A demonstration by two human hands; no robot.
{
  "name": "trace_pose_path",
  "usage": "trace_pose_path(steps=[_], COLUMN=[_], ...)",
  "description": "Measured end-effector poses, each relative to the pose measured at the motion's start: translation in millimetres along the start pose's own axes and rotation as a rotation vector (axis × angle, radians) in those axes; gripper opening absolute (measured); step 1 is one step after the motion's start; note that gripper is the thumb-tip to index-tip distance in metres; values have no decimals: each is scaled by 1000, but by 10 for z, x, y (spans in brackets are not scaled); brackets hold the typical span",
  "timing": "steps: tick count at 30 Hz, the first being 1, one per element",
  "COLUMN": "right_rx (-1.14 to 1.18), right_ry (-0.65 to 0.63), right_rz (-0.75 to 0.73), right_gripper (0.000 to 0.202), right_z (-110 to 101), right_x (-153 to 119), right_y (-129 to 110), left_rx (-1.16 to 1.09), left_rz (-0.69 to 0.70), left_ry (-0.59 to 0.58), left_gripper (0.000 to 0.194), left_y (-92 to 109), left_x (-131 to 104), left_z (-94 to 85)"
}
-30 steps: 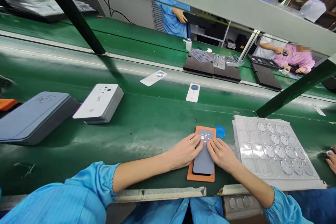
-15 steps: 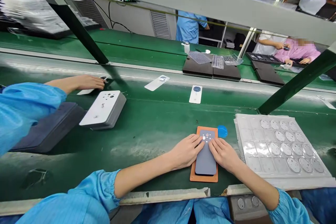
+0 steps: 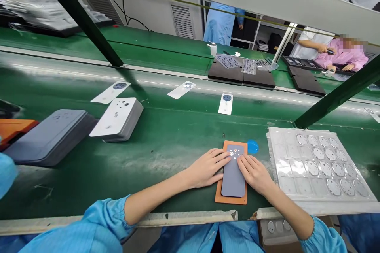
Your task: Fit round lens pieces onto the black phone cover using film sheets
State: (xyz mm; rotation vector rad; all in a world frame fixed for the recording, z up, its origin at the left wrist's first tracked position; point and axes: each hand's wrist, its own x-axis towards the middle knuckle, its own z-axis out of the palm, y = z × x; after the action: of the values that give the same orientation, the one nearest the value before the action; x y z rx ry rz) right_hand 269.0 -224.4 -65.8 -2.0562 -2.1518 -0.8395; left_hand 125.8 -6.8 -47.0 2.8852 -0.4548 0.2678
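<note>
A grey phone back cover [image 3: 233, 178] with several small holes near its top lies on an orange fixture plate [image 3: 230, 200]. My left hand [image 3: 209, 168] rests on the cover's left side, fingers stretched out and somewhat spread, fingertips by the holes and thumb at the edge. From the right, my right hand [image 3: 255, 173] lays its extended fingers on the cover just below the holes. Anything small under the fingertips is hidden. A round blue film [image 3: 253, 146] lies beside the plate's upper right corner.
A clear tray [image 3: 292, 185] with several round pieces stands right. Left are a stack of white cards [image 3: 114, 120] and a stack of grey covers [image 3: 53, 134]. White cards with dark discs [image 3: 225, 104] lie ahead. A co-worker's sleeve [image 3: 7, 176] shows at left.
The co-worker's arm at left has drawn back, uncovering a white card with a dark disc and the grey stack. My left fingers have spread slightly on the cover. The view has shifted a little.
</note>
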Motion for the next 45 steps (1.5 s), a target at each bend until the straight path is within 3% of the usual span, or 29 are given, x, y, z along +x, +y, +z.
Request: trace_pose_path(steps=[6,13,19,22,25,30,32,41,43,45], right_rx=[43,139,176,189,176,155,148,227,255,275], right_ry=[13,-84,-161,-172,-167,-159,-162,-254,-223,-141], right_rz=[24,26,86,79,84,113,114,160,222,374], right_gripper=[31,40,53,54,55,57,57,65,61,46], right_z=[-4,-61,-31,-23,-23,-11,-7,-112,-168,-222], right_x=[-24,96,61,50,50,26,20,83,59,27], right_y=[-1,18,-32,-30,-43,-106,-117,-75,-119,-185], left_rx=[59,25,-154,-292,-373,-519,-549,-532,-514,-502], left_rz=[30,42,50,32,-112,-432,-502,-499,-506,-505], left_ry=[-67,-99,-143,-94,0,-60,-68,-38,-10,20], left_gripper=[51,78,97,74,54,27,23,24,27,28], left_y=[54,71,-61,-186,-304,-460,-498,-485,-476,-469], left_x=[37,-29,-46,94,346,795,901,871,852,834], left_z=[-109,-134,-162,-221,-160,98,157,154,191,230])
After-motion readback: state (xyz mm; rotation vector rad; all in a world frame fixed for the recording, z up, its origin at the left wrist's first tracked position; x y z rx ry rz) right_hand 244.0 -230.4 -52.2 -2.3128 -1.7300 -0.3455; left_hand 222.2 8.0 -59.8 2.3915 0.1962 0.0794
